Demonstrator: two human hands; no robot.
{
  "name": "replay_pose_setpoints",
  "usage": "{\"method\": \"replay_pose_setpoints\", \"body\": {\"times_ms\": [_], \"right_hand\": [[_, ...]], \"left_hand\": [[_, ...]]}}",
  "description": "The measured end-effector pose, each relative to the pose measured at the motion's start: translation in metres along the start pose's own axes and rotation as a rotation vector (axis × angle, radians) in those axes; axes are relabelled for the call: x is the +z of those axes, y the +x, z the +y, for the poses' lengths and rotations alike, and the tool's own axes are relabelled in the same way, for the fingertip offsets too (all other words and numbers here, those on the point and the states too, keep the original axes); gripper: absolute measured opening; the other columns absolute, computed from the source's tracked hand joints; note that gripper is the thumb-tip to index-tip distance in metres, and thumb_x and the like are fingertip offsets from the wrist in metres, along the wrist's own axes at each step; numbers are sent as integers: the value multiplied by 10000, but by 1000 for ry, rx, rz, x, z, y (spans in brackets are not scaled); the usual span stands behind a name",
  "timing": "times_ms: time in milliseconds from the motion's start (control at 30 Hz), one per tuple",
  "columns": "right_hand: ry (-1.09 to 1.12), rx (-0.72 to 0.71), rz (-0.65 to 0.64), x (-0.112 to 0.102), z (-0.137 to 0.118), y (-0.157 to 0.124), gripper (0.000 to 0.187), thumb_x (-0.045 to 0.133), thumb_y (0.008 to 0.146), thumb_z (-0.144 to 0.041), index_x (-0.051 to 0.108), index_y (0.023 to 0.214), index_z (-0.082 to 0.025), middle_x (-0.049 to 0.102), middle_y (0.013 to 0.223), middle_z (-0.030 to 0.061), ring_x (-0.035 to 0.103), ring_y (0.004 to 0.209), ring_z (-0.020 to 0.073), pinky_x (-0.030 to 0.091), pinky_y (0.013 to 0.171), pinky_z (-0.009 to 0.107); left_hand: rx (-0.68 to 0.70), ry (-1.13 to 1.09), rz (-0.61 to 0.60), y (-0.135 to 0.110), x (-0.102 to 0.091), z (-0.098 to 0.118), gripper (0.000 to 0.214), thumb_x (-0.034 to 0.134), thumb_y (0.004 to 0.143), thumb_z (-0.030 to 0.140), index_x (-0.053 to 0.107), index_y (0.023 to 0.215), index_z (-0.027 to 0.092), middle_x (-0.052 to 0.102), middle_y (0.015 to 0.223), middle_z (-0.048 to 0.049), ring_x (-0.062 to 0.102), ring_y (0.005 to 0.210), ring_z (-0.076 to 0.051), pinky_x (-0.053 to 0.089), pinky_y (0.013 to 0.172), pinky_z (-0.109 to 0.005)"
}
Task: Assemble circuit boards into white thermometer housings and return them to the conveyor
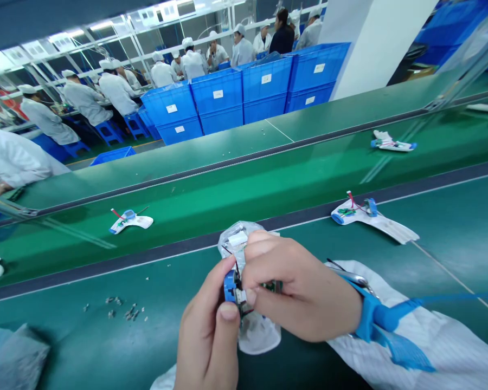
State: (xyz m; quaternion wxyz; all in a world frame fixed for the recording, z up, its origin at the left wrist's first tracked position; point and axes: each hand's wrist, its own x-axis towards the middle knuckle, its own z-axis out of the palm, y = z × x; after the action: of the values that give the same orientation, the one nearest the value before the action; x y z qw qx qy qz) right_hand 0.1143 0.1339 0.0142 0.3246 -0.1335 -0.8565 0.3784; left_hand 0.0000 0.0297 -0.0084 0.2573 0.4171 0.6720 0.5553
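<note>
Both my hands meet at the middle of the green bench. My left hand (205, 341) and my right hand (301, 287) pinch a small blue-and-white assembly (231, 287) with a green circuit board and thin wires. A clear plastic bag (254, 333) bunches around it, and my fingers hide most of the assembly. A blue wrist strap (370, 317) circles my right wrist, its cord running off to the right. A metal tool (350, 279), possibly scissors, lies partly hidden beside that wrist. Small metal parts (128, 311) are scattered left of my left hand.
Green conveyor belts (244, 197) cross the view, carrying white assemblies with red wires (130, 221) (370, 216). A grey bag (12, 357) lies at lower left. Stacked blue crates (217, 103) stand beyond, with white-coated co-workers (85, 103) seated along benches.
</note>
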Motion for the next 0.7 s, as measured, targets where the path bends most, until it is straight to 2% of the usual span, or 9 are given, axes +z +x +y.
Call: {"method": "replay_pose_setpoints", "body": {"times_ms": [133, 267, 367, 433, 567, 700], "right_hand": [[-68, -2, -18, -1, 0, -1, 256, 432, 757, -91, 472, 515, -165, 456, 523, -24, 385, 563, 103, 300, 622, 295], [-91, -10, -29, -1, 1, -1, 244, 418, 749, -98, 464, 519, -166, 455, 512, -24, 379, 547, 101, 299, 625, 302], [-106, -9, -32, 0, 1, -1, 235, 417, 739, -91, 459, 519, -163, 450, 512, -26, 383, 543, 97, 296, 624, 300], [-112, -9, -35, 0, 1, -1, 237, 408, 737, -99, 451, 513, -162, 447, 510, -24, 382, 539, 97, 295, 622, 300], [-115, 2, -52, 1, 0, -2, 293, 401, 768, -138, 398, 476, -162, 430, 480, -21, 365, 517, 97, 295, 616, 302], [-85, -4, -101, 1, -1, -3, 286, 386, 751, -119, 368, 470, -171, 441, 472, -16, 375, 507, 105, 301, 595, 304]], "left_hand": [[76, 96, -38, 1, 0, 0, 393, 462, 870, 516, 651, 1120, 279, 639, 1229, -35, 582, 1122, -263, 521, 725, -286], [185, 140, -63, 1, 0, -1, 343, 420, 913, 447, 610, 1157, 300, 671, 1174, -24, 641, 1017, -214, 511, 768, -280], [245, 233, -85, 0, -2, -4, 340, 396, 924, 426, 575, 1184, 299, 674, 1161, -31, 637, 1018, -212, 498, 809, -301], [241, 314, -116, 0, -5, -5, 379, 403, 910, 446, 533, 1216, 263, 672, 1146, -70, 646, 989, -235, 506, 807, -342], [182, 461, -286, 0, -8, -5, 405, 471, 857, 379, 459, 1227, 214, 686, 1059, -123, 676, 893, -266, 536, 730, -385], [154, 545, -207, -6, -2, 1, 335, 418, 845, 310, 461, 1161, 209, 694, 946, -128, 671, 899, -292, 519, 750, -429]]}}
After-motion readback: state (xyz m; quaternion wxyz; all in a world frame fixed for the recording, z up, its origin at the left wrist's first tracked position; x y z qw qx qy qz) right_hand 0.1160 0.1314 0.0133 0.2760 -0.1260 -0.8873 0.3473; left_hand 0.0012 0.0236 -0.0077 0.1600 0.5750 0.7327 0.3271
